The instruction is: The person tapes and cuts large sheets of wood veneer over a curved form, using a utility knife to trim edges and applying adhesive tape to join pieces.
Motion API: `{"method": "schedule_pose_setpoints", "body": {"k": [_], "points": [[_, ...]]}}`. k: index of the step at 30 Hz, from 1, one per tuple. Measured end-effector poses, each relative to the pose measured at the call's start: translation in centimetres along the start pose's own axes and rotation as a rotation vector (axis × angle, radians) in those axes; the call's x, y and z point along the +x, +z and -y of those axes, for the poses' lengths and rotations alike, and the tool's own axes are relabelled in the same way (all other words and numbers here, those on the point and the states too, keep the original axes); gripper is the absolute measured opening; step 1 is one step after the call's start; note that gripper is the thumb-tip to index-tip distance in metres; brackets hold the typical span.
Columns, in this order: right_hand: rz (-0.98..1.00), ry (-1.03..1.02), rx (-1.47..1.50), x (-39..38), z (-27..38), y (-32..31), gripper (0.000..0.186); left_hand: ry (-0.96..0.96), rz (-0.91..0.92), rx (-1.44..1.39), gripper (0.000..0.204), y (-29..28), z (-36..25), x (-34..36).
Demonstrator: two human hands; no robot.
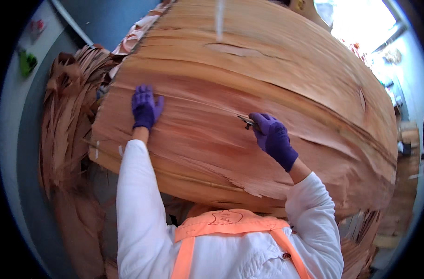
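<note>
A large stack of reddish-brown wood veneer sheets [198, 130] fills the middle of the view, with paler streaks, splits and a ragged front edge. My left hand [146, 106], in a purple glove, lies flat with its fingers on the sheet at the left side. To its right, my right hand [272, 137], also gloved, grips a small metal cutting tool [244, 122] just over the veneer; the exact shape of the tool is too small to make out.
Loose strips of veneer [63, 116] hang in a heap along the left side, and more [361, 232] lie at the lower right. A green object [27, 63] is by the left wall. Wooden boards [410, 139] stand at the far right, near a bright opening.
</note>
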State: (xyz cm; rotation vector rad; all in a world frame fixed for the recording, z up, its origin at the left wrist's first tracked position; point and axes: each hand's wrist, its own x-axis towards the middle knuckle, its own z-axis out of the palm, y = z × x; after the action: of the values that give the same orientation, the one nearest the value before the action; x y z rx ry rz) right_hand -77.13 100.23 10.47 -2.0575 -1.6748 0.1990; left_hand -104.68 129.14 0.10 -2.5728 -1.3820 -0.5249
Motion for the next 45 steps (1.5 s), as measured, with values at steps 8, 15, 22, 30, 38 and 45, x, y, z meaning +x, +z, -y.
{"method": "schedule_pose_setpoints", "body": {"k": [8, 15, 22, 30, 38, 45], "points": [[0.061, -0.138, -0.011, 9.7, 4.5, 6.2, 0.025, -0.067, -0.125, 0.004, 0.053, -0.6, -1.4, -0.6], [0.234, -0.242, -0.154, 12.7, 5.0, 9.5, 0.019, -0.037, -0.057, -0.301, 0.041, 0.6, 5.1, 0.6], [0.143, -0.15, -0.095, 16.3, 6.9, 10.0, 0.022, 0.003, -0.217, -0.157, 0.038, -0.6, 5.6, -0.1], [0.092, -0.12, -0.255, 21.3, 10.0, 14.4, 0.032, -0.035, -0.196, -0.184, 0.048, -1.0, 4.9, 0.2], [0.139, -0.029, -0.204, 22.7, 9.8, 14.3, 0.021, -0.052, -0.143, -0.181, 0.05, -0.7, 5.3, 0.3], [0.134, 0.064, -0.208, 23.3, 9.8, 13.8, 0.022, -0.084, -0.18, -0.197, 0.056, -0.8, 5.1, 0.3]]}}
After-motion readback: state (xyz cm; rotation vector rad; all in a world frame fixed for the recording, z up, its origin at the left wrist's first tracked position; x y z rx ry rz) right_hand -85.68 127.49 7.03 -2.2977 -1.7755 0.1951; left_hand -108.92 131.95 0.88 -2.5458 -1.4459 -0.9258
